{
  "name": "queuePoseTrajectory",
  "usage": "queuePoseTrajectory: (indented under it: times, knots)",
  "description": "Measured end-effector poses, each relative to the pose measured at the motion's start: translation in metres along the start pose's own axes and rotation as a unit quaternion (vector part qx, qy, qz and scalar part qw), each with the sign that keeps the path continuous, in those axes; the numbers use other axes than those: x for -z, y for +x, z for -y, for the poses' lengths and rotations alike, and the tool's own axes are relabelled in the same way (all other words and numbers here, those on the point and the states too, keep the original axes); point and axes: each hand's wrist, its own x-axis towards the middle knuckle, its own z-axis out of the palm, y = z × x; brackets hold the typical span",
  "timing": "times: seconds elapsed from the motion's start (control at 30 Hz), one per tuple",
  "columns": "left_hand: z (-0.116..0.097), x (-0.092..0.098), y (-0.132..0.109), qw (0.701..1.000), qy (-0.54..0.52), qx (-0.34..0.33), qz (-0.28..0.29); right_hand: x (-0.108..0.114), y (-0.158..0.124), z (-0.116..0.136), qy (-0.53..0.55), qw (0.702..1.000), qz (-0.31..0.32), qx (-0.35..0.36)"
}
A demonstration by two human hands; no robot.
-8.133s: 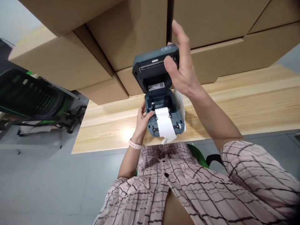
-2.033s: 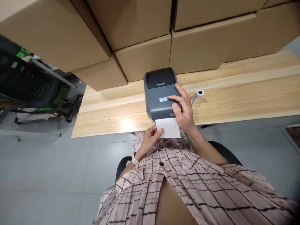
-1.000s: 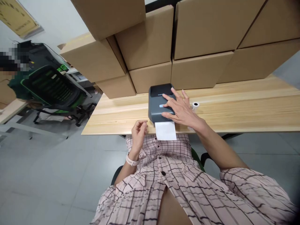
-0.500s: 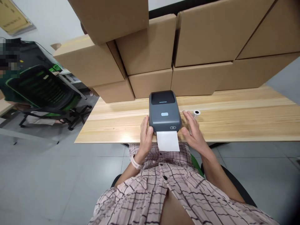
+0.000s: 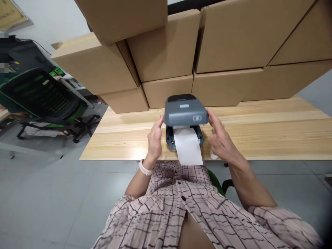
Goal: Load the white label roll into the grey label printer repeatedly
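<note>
A grey label printer (image 5: 173,145) stands near the front edge of the wooden table, its lid (image 5: 181,114) raised above the base. White label paper (image 5: 188,148) comes out from under the lid and hangs toward the table edge. My left hand (image 5: 155,138) grips the lid's left side with its fingertips. At the lid's right front corner, my right hand (image 5: 221,140) holds on with extended fingers, the rest curled. A small white piece (image 5: 214,155) shows just beneath my right hand; whether it touches the hand I cannot tell.
Cardboard boxes (image 5: 230,38) are stacked along the back of the wooden table (image 5: 272,138). One box (image 5: 124,20) juts forward at upper left. Left of the table, a person sits by a black and green office chair (image 5: 44,93).
The printer's lid has gone from closed to raised, baring the base and more paper. Both hands have moved up with the lid. The small white roll right of the printer no longer shows where it stood.
</note>
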Motion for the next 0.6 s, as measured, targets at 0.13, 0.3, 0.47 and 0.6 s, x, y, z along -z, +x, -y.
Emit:
queuePoseTrajectory:
  times: [0.13, 0.3, 0.47, 0.6]
  knots:
    - [0.016, 0.006, 0.059, 0.999, -0.033, -0.018, -0.019, 0.007, 0.071, 0.004, -0.107, 0.990, -0.063, 0.061]
    - [0.050, 0.005, 0.075, 0.988, 0.037, 0.147, 0.025, 0.008, 0.151, -0.006, -0.151, 0.980, -0.113, 0.059]
    - [0.066, 0.002, 0.059, 0.971, 0.017, 0.213, 0.111, 0.009, 0.198, -0.021, -0.156, 0.981, -0.106, 0.032]
    - [0.071, 0.003, 0.056, 0.968, 0.039, 0.194, 0.156, 0.007, 0.192, -0.007, -0.198, 0.973, -0.114, 0.042]
